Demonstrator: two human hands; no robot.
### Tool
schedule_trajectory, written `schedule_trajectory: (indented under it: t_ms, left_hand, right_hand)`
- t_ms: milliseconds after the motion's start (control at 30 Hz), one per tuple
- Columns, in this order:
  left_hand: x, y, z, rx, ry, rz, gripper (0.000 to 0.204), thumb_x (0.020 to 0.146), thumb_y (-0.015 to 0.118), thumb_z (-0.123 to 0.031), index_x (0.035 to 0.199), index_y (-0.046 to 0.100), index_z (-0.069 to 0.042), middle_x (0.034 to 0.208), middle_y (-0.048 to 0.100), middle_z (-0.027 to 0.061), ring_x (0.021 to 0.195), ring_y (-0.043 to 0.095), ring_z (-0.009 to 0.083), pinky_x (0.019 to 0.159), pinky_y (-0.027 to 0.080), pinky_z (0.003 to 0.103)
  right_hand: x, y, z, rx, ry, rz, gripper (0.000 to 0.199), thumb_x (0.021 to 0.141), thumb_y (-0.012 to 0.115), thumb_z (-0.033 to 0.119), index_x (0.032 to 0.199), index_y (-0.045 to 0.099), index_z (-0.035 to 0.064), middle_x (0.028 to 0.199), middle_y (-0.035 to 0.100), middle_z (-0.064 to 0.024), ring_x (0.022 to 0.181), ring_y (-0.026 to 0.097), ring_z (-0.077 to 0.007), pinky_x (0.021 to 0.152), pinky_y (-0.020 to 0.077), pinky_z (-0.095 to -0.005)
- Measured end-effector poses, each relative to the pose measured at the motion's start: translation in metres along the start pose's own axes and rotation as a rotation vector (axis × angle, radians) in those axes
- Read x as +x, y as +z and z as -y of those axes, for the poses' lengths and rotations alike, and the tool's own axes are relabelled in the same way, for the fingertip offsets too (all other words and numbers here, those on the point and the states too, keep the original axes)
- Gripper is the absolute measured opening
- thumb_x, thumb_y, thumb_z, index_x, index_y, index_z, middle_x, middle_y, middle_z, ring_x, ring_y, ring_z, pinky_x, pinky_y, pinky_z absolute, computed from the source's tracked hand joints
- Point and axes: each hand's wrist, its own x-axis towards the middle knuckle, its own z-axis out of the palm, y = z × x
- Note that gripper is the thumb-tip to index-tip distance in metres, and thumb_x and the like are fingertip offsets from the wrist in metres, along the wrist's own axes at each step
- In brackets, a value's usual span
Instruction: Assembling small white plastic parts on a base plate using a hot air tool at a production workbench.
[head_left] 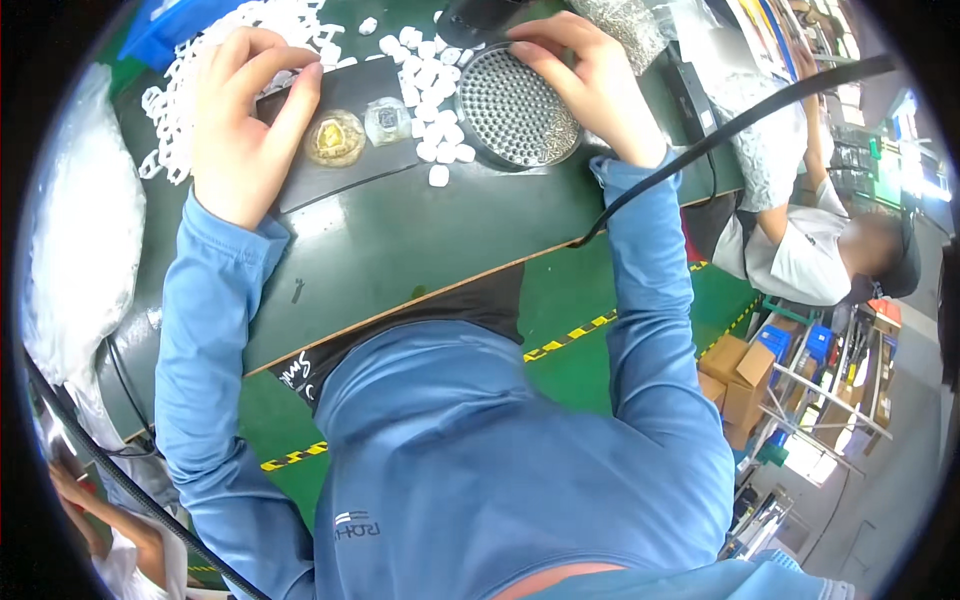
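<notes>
My left hand (243, 115) lies on the left end of a flat black pad (375, 100), fingers curled, beside a round yellowish part (335, 137) and a small clear grey part (386, 120) that rest on the pad. Whether the fingers pinch anything is hidden. My right hand (590, 80) reaches over the far rim of a round perforated metal tray (515, 110), fingertips pressed together at its edge; what they hold is too small to see. Small white plastic pieces (432, 110) lie scattered between the pad and the tray.
A heap of white plastic rings (190, 90) covers the far left of the dark green table (400, 230). A clear bag (80, 240) hangs at the left. A black cable (720, 130) crosses on the right. Another seated person (800, 250) works at the right; cardboard boxes (735, 385) stand on the floor.
</notes>
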Motion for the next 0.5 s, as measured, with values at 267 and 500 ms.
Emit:
schedule_trajectory:
  t_ms: [267, 500]
  left_hand:
    - [-0.002, 0.001, 0.006, -0.037, 0.016, 0.066, 0.010, 0.090, 0.071, -0.006, 0.096, 0.069, 0.002, 0.094, 0.062, 0.0107, 0.091, 0.060, 0.0273, 0.084, 0.047, 0.034]
    - [0.003, 0.000, 0.001, 0.002, 0.007, 0.119, 0.010, 0.088, 0.073, -0.010, 0.092, 0.069, -0.002, 0.095, 0.064, 0.0089, 0.092, 0.059, 0.0275, 0.082, 0.045, 0.037]
  right_hand:
    - [-0.006, -0.001, 0.003, -0.209, 0.073, -0.120, 0.021, 0.090, 0.069, 0.012, 0.107, 0.072, 0.0015, 0.084, 0.066, -0.0132, 0.079, 0.066, -0.0260, 0.073, 0.0526, -0.0354]
    - [-0.025, -0.018, 0.016, -0.100, 0.438, 0.017, 0.028, 0.091, 0.072, 0.026, 0.097, 0.076, -0.0008, 0.062, 0.069, -0.0092, 0.058, 0.070, -0.0189, 0.060, 0.0545, -0.0330]
